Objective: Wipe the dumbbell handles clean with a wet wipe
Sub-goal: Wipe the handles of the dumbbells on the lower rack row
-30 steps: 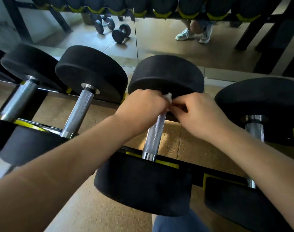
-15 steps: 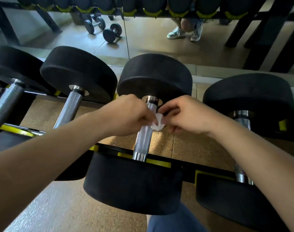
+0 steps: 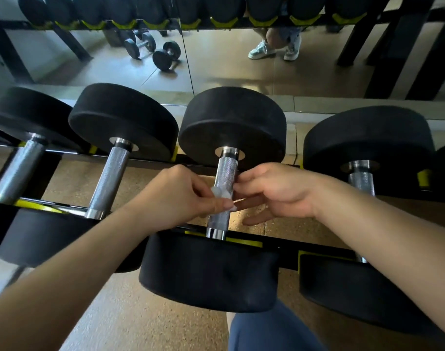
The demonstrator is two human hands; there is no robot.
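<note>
A black dumbbell with a knurled steel handle lies on the rack straight ahead of me. A small crumpled white wet wipe sits against the middle of that handle. My left hand pinches the wipe from the left with thumb and fingertips. My right hand is just right of the handle, its thumb and forefinger touching the bar near the wipe while the other fingers hang loosely spread below.
Two more dumbbells lie on the rack to the left and one to the right, all on a black and yellow rail. A mirror behind reflects loose dumbbells and a person's shoes. My knee is below.
Both hands slid down the handle from under the far head to its middle. The wipe, first held between both hands, now stays in my left hand while my right fingers have loosened.
</note>
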